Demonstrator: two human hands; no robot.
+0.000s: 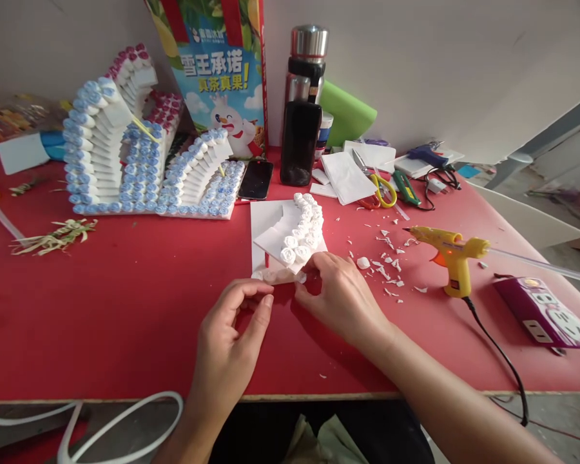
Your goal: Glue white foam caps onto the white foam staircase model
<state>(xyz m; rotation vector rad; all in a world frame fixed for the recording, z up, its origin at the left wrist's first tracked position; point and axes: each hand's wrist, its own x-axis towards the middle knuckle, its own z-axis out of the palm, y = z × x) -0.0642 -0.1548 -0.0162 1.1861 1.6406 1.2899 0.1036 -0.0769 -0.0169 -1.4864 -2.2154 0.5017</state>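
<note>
The red table point(125, 328) leaves passage left of the white-rose piece point(308, 225), while the yellow glue gun point(458, 267) obstructs the right

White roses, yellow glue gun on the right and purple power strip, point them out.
White roses point(309, 225): head view, cluster's middle.
Yellow glue gun point(448, 243): head view, its body.
Purple power strip point(547, 313): head view, socket face.

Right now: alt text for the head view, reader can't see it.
A person's right hand is at the near edge of a white model trimmed with white rosettes on a red table, the left hand close beside. Blue-and-white models stand at back left; a yellow glue gun is at right.
</note>
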